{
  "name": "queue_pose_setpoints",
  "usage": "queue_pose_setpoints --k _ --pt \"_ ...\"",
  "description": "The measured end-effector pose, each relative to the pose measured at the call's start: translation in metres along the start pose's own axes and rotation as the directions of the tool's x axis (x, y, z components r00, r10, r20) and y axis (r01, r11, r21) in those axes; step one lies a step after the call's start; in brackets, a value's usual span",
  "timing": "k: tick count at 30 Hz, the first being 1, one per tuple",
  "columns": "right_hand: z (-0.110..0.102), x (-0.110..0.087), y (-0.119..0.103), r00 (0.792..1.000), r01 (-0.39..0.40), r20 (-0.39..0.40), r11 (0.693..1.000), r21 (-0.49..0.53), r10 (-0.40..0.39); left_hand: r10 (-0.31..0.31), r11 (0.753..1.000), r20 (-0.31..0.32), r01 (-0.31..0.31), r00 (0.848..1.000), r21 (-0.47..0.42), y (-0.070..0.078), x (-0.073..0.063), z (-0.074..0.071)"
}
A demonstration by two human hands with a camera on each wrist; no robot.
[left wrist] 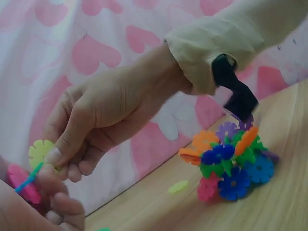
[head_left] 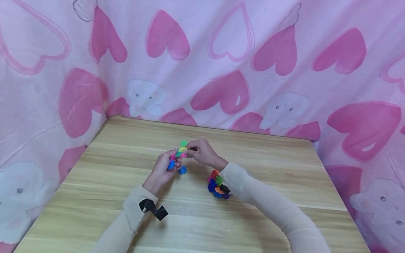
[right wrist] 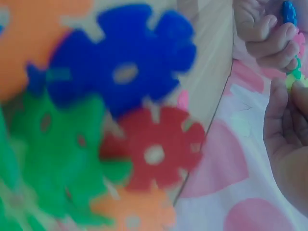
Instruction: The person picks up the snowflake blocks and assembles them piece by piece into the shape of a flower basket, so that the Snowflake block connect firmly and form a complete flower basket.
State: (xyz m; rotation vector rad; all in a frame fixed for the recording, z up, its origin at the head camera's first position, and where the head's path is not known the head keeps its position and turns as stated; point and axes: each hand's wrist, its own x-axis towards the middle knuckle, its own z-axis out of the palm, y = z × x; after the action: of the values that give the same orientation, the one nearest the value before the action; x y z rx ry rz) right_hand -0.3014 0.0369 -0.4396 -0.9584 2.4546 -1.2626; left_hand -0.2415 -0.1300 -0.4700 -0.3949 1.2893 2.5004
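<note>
My left hand (head_left: 160, 171) holds a short chain of flower-shaped plastic discs. In it are a blue disc (right wrist: 289, 12), a pink disc (left wrist: 21, 183) and a green disc (right wrist: 294, 70). Between thumb and fingers, my right hand (head_left: 205, 153) pinches a yellow disc (left wrist: 38, 153) at the chain's far end. In the right wrist view the yellow disc touches the green one; how far they are slotted together cannot be made out. Fingers hide part of the chain.
A cluster of joined discs (head_left: 215, 184) in several colours stands on the wooden table (head_left: 190, 221) beside the right forearm. Loose discs lie near the hands: a blue one (head_left: 182, 170) and a light green one (head_left: 183, 143). A heart-patterned pink cloth (head_left: 221, 91) borders the table.
</note>
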Motion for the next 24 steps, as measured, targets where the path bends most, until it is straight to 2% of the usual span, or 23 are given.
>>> queue_pose_setpoints --k 2,4,7,9,11,15,16,17,18,20,22,24 --pt "-0.007 0.003 -0.001 0.996 0.015 0.084 0.998 -0.066 -0.010 0.017 0.998 0.017 -0.018 1.000 0.060 -0.003 -0.004 0.000" --pt "-0.017 0.009 -0.003 0.980 0.020 0.197 0.984 -0.175 0.015 0.036 0.994 0.023 -0.038 0.999 0.104 -0.006 -0.007 0.001" --pt "-0.029 0.023 0.000 0.953 0.005 0.282 0.928 -0.372 0.108 0.070 0.992 0.024 -0.072 0.997 0.106 -0.009 -0.010 -0.001" --pt "-0.030 0.033 0.006 0.940 -0.028 0.283 0.872 -0.489 0.189 0.084 0.993 0.017 -0.085 0.996 0.086 -0.008 -0.009 -0.003" --pt "-0.025 0.041 0.014 0.925 -0.100 0.255 0.828 -0.552 0.282 0.089 0.993 0.035 -0.091 0.995 0.070 -0.008 -0.009 -0.007" --pt "-0.011 0.046 0.029 0.854 -0.269 0.251 0.799 -0.537 0.456 0.069 0.997 0.086 -0.071 0.994 0.020 -0.011 -0.008 -0.012" --pt "-0.008 0.047 0.032 0.843 -0.291 0.246 0.790 -0.540 0.479 0.062 0.998 0.096 -0.063 0.993 0.003 -0.011 -0.008 -0.012" --pt "-0.006 0.047 0.034 0.838 -0.301 0.239 0.781 -0.547 0.490 0.055 0.998 0.102 -0.054 0.993 -0.008 -0.011 -0.008 -0.011" --pt "-0.004 0.049 0.036 0.842 -0.290 0.234 0.774 -0.563 0.486 0.051 0.999 0.094 -0.049 0.994 -0.019 -0.011 -0.007 -0.011" --pt "-0.001 0.053 0.039 0.860 -0.251 0.219 0.756 -0.605 0.461 0.052 0.998 0.071 -0.051 0.996 -0.020 -0.010 -0.006 -0.009" --pt "0.001 0.056 0.040 0.880 -0.175 0.227 0.730 -0.661 0.417 0.055 0.999 0.036 -0.054 0.998 -0.006 -0.008 -0.006 -0.008" --pt "0.002 0.059 0.041 0.886 -0.163 0.230 0.736 -0.657 0.402 0.057 0.998 0.013 -0.057 0.998 0.010 -0.005 -0.006 -0.007"
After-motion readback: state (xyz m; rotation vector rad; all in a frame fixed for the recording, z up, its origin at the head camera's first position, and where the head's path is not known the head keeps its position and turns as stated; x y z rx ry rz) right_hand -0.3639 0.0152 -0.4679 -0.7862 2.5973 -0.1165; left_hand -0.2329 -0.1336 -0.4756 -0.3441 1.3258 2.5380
